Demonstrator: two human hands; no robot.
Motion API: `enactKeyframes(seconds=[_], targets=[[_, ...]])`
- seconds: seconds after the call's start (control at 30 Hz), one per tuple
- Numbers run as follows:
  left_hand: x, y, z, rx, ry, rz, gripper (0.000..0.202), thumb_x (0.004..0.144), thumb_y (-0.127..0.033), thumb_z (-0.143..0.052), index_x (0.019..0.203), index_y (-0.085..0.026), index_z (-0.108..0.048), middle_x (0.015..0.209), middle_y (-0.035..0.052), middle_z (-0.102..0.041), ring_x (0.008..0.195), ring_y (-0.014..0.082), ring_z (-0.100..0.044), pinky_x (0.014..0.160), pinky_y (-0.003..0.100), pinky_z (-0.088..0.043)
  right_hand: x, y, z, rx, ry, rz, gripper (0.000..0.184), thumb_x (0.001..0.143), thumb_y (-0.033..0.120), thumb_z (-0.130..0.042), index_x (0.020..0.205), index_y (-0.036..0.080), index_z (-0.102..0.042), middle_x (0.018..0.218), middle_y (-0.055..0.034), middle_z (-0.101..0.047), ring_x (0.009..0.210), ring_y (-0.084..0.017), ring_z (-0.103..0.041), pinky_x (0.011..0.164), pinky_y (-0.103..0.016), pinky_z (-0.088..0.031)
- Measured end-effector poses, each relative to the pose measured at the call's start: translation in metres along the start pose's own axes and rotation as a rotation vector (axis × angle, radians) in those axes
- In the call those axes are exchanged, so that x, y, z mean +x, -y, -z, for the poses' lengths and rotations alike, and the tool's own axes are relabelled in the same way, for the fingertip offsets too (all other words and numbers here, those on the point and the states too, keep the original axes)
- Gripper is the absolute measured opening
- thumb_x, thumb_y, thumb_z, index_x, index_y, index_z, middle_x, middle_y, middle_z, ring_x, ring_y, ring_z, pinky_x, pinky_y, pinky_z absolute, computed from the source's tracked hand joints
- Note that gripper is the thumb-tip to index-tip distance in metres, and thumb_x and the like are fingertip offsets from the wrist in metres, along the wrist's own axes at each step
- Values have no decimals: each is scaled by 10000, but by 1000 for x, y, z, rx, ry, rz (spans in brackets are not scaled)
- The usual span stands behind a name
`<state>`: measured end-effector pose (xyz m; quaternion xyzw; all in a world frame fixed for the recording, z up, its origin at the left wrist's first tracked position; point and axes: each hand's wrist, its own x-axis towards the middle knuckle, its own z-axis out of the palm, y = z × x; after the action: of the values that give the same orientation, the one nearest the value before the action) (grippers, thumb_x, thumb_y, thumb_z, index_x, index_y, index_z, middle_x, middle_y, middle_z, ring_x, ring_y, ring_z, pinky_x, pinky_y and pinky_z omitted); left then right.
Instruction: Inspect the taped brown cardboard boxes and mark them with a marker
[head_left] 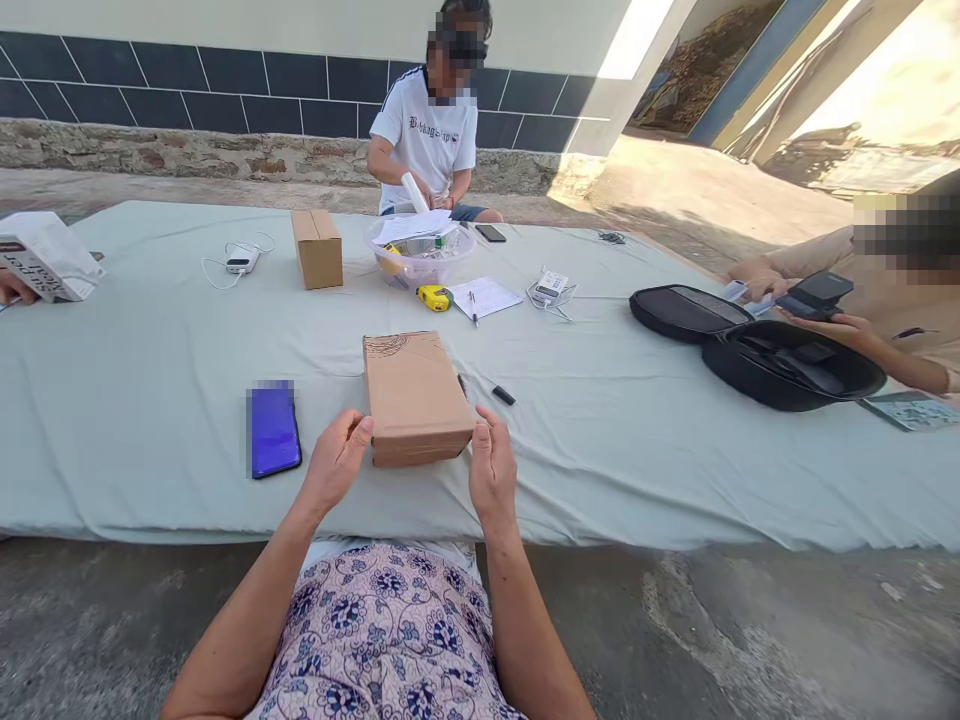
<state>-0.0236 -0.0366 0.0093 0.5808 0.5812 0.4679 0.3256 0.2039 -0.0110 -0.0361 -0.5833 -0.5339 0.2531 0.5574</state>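
- Pale wall (225,18) across the back, banded with dark tiles (217,97) in light joints.
- Beneath the tiles, rough stone footing (187,150).
- Long surface (600,460) under wrinkled, pale green cloth (150,440).
- Grey, worn ground (720,640) on the near side, sunlit at back right.
- Beyond the wall, blue post (757,72) beside a shaded opening (701,65).
- Bright daylight on the wall's right end.

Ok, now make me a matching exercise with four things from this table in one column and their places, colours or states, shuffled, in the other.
Column one
1. Nearer cardboard box
2. Nearer phone
3. Tape measure
4. Black case

Column two
A. Yellow
B. Lying open
C. Between left hand and right hand
D. Left of both hands

Pairs: 1-C, 2-D, 3-A, 4-B
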Motion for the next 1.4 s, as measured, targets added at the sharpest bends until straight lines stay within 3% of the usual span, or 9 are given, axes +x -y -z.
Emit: enactKeyframes(seconds=[0.17, 0.33, 0.5, 0.63, 0.8, 0.97, 1.1, 1.27, 1.4], targets=[[-7, -15, 5, -128, -146, -154, 531, 949, -661, -528, 1184, -208, -676, 1179, 113, -714, 1140, 285, -652, 988, 401, -508, -8, 27, 5, 187, 17, 179, 486, 1023, 543, -489, 1360, 204, -576, 1069, -81, -716, 976, -217, -683, 865, -364, -547], [-14, -15, 5, -277, -221, -315, 548, 936, -579, -601, 1361, -234, -619, 1393, 127, -628, 1276, 308, -605, 1048, 417, -501, -18, 51, 16, 248, 19, 285, 490, 1016, 501, -534, 1427, 233, -547, 1171, -102, -675, 992, -212, -671, 904, -384, -563], [-13, -12, 3, -278, -320, -324, 545, 905, -572, -637, 1328, -228, -625, 1332, 122, -645, 1242, 304, -612, 1020, 397, -520, -22, 57, 17, 263, 36, 343, 510, 1011, 466, -564, 1473, 253, -525, 1258, -128, -673, 1045, -229, -678, 930, -410, -579], [-12, -13, 3, -308, -333, -321, 501, 911, -533, -637, 1309, -229, -625, 1274, 107, -656, 1176, 278, -632, 976, 366, -533, -22, 57, 16, 263, 61, 360, 460, 1019, 398, -567, 1461, 270, -543, 1286, -119, -680, 1052, -219, -685, 933, -407, -588], [-13, -13, 2, -299, -365, -301, 512, 893, -520, -635, 1313, -229, -598, 1295, 115, -638, 1191, 294, -625, 998, 399, -531, -23, 59, 13, 225, 85, 372, 482, 1005, 345, -582, 1480, 291, -518, 1326, -124, -668, 1113, -235, -680, 934, -437, -597], [-13, -8, 2, -348, -340, -297, 496, 869, -452, -655, 1315, -245, -599, 1314, 109, -640, 1194, 298, -637, 1004, 423, -541, -21, 58, 9, 191, 46, 341, 548, 979, 337, -617, 1508, 286, -483, 1192, -97, -676, 1024, -208, -693, 894, -405, -619], [-12, -6, 2, -360, -317, -343, 434, 846, -373, -683, 1259, -252, -621, 1370, 111, -635, 1330, 324, -585, 1119, 476, -487, -16, 57, 9, 181, 52, 300, 546, 1005, 379, -583, 1521, 251, -462, 1024, -61, -657, 872, -173, -665, 820, -351, -619], [-11, -7, 4, -353, -250, -430, 338, 864, -245, -666, 1200, -259, -630, 1428, 114, -632, 1430, 313, -532, 1201, 524, -416, -14, 53, 11, 197, 30, 226, 410, 1035, 500, -494, 1328, 234, -599, 981, -59, -647, 805, -168, -632, 697, -305, -597], [-12, -13, 4, -302, -227, -460, 295, 849, -181, -636, 1135, -253, -641, 1411, 114, -656, 1438, 311, -530, 1216, 565, -393, -13, 41, 5, 346, 58, 90, 420, 1009, 620, -470, 1159, 242, -574, 885, -20, -614, 742, -170, -631, 618, -312, -611]])
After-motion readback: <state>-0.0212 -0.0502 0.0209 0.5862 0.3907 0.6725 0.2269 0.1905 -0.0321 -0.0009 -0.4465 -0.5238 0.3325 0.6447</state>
